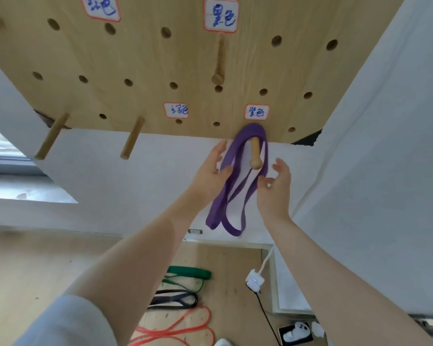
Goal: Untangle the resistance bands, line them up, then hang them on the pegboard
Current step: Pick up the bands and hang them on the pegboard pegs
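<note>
A purple resistance band (238,193) hangs doubled over a wooden peg (255,156) at the lower edge of the wooden pegboard (145,61), under a handwritten label. My left hand (211,171) is raised just left of the band, fingers spread, thumb touching its left strand. On the band's right side is my right hand (276,186), fingers apart, fingertips close to its right strand. Neither hand grips it. On the floor below lie a green band (189,274), a black band (175,299) and a thin red band (183,328), side by side.
The pegboard holds three other bare pegs (133,138) (51,137) (219,61) and several labels. A white wall is behind and to the right. A white power strip (254,280) with a cable and a small black-and-white device (295,333) lie on the wooden floor.
</note>
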Demonstrator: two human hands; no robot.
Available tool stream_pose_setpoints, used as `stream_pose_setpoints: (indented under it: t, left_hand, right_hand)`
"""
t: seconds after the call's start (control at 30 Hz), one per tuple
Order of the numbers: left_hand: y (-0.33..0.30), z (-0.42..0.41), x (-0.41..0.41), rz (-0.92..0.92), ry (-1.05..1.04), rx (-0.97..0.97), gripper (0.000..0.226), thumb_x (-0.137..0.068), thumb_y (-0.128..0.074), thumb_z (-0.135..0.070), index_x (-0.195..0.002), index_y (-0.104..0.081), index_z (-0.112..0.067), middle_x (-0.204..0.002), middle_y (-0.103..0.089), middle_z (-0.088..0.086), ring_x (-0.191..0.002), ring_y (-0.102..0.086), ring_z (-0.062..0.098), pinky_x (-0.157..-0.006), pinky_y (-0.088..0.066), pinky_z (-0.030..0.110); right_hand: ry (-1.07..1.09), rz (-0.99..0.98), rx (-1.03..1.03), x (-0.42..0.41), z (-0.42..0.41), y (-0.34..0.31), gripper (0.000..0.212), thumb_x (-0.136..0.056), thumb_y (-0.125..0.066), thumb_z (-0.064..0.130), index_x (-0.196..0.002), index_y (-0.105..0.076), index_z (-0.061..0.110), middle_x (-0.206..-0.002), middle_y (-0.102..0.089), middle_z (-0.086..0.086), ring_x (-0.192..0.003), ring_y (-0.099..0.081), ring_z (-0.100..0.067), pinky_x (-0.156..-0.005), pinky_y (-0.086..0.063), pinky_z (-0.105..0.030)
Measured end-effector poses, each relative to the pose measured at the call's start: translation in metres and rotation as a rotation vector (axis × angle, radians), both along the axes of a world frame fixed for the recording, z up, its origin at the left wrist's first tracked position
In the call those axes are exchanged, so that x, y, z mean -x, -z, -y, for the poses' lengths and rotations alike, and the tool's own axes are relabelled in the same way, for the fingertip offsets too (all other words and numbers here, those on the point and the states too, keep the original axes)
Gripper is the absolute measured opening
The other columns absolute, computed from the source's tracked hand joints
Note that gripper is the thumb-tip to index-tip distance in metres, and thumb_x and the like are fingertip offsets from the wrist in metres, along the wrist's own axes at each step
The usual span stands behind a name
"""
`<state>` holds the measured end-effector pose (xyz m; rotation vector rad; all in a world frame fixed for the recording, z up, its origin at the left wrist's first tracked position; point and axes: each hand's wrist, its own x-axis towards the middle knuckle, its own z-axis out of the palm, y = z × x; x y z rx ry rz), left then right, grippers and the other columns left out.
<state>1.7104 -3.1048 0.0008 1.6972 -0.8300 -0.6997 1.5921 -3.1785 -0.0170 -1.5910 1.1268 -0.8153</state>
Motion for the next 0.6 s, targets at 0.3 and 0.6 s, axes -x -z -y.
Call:
stream_pose_setpoints:
  t: [0.3,0.6]
  left_hand:
    - [0.117,-0.204,-0.077,-0.003,-0.088,-0.513,0.036,-0.095,-0.045,-0.010,-0.131,-0.048,-0.013,-0.144,-0.032,0.005,-0.113,-0.054,0.025,-0.092,-0.039,0.025]
    - [0.288,-0.393,-0.138,-0.247,-0.450,-0.711,0.034,-0.093,-0.043,-0.004,-0.125,-0.053,-0.005,-0.126,-0.054,0.012,-0.105,-0.055,0.023,-0.081,-0.036,0.022]
  right_hand:
    - [-0.604,-0.544,-0.174,-0.073,-0.135,0.059,0.022,-0.096,-0.044,0.020,-0.113,-0.058,0.016,-0.105,-0.056,0.004,-0.099,-0.056,-0.016,-0.084,-0.045,-0.028]
    - [-0.891,-0.816,-0.240,-0.187,-0.292,0.269,0.025,-0.095,-0.045,0.019,-0.115,-0.060,0.014,-0.118,-0.062,-0.003,-0.107,-0.056,-0.021,-0.089,-0.044,-0.030]
